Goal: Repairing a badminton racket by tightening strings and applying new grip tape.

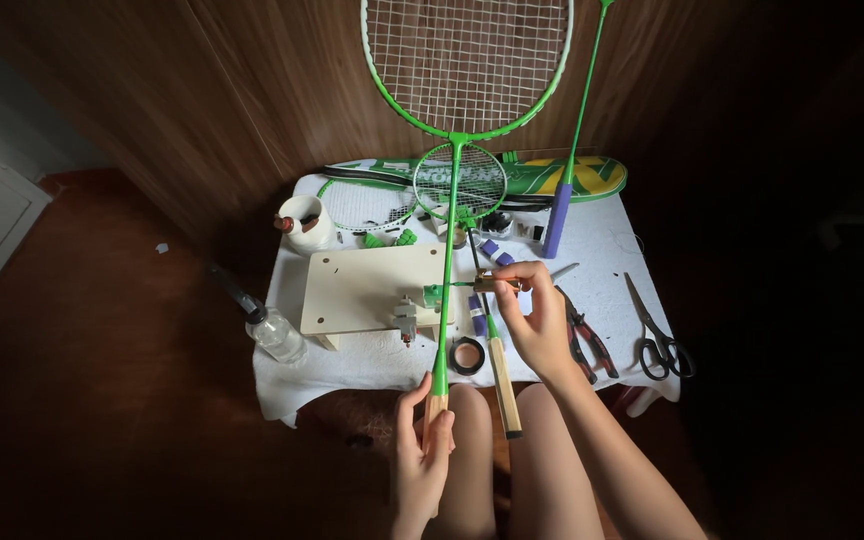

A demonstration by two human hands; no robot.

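Racket: we see the green racket (pixel 449 230) at frame centre, wooden handle low, strung head at the top edge.
Long axis: nearly vertical in the frame, leaning slightly right toward the top.
Left hand (pixel 422 455): closed round the bare wooden handle at lower centre.
Right hand (pixel 537 320): fingertips pinched on a small brass-coloured tool (pixel 497 284), just right of the shaft and pointing at it; this hand is nearer the clamp (pixel 410 315).
Surface: white-clothed table (pixel 602 265) with a pale board (pixel 372 285), tape roll (pixel 468 356), pliers (pixel 587 335), scissors (pixel 657 340).
Room: wood-panelled wall (pixel 252 90) behind, dark reddish floor (pixel 102 330) at left.
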